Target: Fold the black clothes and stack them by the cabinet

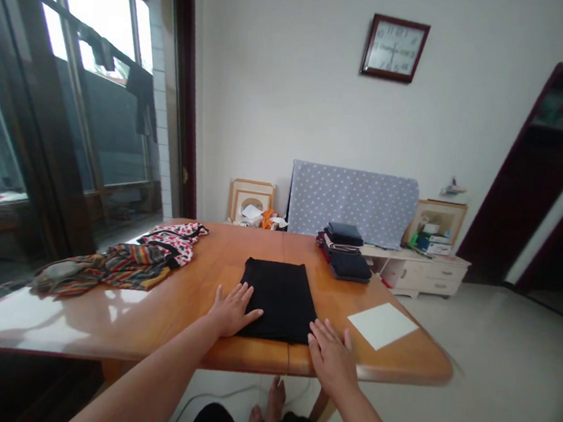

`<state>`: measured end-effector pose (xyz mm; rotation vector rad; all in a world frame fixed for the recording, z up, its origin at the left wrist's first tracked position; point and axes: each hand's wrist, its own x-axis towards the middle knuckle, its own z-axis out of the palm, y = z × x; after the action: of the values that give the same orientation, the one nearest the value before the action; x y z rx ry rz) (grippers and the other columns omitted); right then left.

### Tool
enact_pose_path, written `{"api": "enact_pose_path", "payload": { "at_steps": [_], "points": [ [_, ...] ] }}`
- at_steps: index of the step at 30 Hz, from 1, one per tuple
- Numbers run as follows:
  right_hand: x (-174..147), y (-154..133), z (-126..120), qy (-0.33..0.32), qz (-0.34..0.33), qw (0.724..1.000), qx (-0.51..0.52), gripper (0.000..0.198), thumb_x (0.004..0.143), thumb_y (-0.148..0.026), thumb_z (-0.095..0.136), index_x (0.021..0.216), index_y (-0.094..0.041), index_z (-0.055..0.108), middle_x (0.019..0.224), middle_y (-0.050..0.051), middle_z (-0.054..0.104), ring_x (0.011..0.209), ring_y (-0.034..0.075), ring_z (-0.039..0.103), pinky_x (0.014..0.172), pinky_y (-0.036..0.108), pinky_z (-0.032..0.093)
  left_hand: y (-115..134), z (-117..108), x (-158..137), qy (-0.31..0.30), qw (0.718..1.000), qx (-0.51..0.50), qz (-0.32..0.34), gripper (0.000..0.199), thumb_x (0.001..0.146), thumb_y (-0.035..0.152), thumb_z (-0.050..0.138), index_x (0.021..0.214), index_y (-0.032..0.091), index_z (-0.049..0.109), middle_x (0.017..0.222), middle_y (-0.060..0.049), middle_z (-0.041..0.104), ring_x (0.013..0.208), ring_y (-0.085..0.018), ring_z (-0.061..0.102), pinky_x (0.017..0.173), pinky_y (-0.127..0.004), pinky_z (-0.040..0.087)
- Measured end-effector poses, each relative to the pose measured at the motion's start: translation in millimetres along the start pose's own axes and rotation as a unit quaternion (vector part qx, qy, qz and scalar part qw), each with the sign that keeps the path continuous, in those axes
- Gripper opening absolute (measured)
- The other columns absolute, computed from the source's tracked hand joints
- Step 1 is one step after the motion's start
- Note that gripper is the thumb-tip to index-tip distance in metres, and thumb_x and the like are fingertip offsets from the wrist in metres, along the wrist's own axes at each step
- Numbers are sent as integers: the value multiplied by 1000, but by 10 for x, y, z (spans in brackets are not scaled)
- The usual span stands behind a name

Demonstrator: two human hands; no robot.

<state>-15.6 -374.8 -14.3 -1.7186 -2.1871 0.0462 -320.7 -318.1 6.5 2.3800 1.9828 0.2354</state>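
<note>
A black folded garment (277,301) lies flat on the wooden table (189,325), close to its front edge. My left hand (235,310) rests on its left side with the fingers spread. At its lower right corner, my right hand (332,350) lies with fingers stretched out, the fingertips touching the cloth's edge. Neither hand grips anything. What kind of garment the black cloth is cannot be made out.
Rumpled striped and patterned clothes (135,264) lie at the table's left. A stack of folded clothes (349,265) stands at the back right, with a white sheet (383,325) nearer me. Behind are a cloth-covered object (353,202) and a white cabinet (430,274).
</note>
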Motion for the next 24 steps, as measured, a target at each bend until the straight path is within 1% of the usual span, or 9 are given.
{"api": "enact_pose_path", "payload": {
  "at_steps": [6,9,11,13,14,16,19,21,24],
  "points": [
    [6,26,37,-3,2,1000,17,54,100,-44,23,144,-25,50,150,4,46,145,23,33,120,52,5,16,-15,-7,-4,1000,-7,-2,92,86,81,17,156,22,27,163,-11,17,151,-34,12,113,-70,2],
    [39,76,18,-23,6,998,60,52,99,-44,30,143,-26,52,150,4,47,144,23,34,120,51,10,8,-12,-7,-5,1000,-11,-3,92,86,81,18,156,22,27,163,-12,17,151,-34,12,113,-70,2],
    [86,137,-10,-35,11,994,107,50,97,-46,36,138,-26,57,147,5,51,143,25,37,120,52,13,-12,-26,4,-9,1000,-11,2,91,86,81,20,155,22,29,163,-13,19,150,-36,14,113,-70,3],
    [160,220,-55,-44,14,984,172,50,94,-50,41,130,-24,64,140,8,58,138,27,45,118,50,22,-38,-71,41,-12,1000,-11,13,90,86,81,24,153,23,34,161,-15,26,148,-37,20,112,-71,3],
    [211,267,-84,-45,14,977,208,51,93,-52,42,127,-23,66,135,9,62,133,27,50,115,47,29,-50,-108,76,-10,1000,-12,21,87,86,80,25,151,23,39,158,-16,32,146,-38,26,112,-72,2],
    [347,365,-153,-39,13,959,279,53,92,-55,43,123,-20,69,127,10,67,122,26,59,107,41,41,-60,-206,187,7,999,-11,36,75,89,75,28,139,24,54,147,-17,50,138,-38,40,111,-73,1],
    [643,492,-249,-24,11,942,333,53,90,-55,46,118,-18,71,120,11,70,113,26,64,100,38,47,-31,-362,470,49,998,-2,49,52,94,61,36,118,27,67,126,-13,65,123,-34,54,112,-70,3],
    [896,547,-285,-23,4,943,331,50,89,-52,48,114,-17,73,116,11,72,112,28,65,99,38,46,16,-428,721,66,996,-2,53,41,95,51,41,112,27,69,119,-11,68,117,-32,58,113,-66,13],
    [1325,559,-281,-24,-12,956,293,47,90,-47,47,115,-17,73,117,11,72,115,28,63,102,39,44,107,-436,1132,55,996,-39,58,36,96,41,40,105,24,71,112,-11,70,110,-29,62,108,-52,34]
  ]
}}
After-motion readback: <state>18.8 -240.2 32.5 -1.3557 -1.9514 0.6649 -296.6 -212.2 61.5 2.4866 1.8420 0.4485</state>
